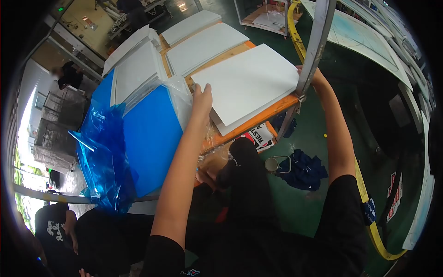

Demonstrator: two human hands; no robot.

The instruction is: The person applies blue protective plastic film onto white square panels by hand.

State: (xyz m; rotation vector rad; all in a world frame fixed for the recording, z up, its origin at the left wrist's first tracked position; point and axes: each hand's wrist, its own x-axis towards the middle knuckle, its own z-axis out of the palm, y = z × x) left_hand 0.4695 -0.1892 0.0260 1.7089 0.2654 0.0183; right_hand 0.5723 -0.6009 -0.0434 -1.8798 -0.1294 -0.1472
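On the orange-edged table [277,107], nearest the wearer: white sheet stack [249,85], top sheet skewed over those below. Left hand [202,99] grips its left edge, fingers on top. Right hand [308,76] is at the far right corner by the metal post [317,51], probably holding; grasp mostly hidden, can't confirm.

The white sheets [247,85] lay flat in a loose stack, the top 1 slightly askew, on the orange-edged table [272,108].
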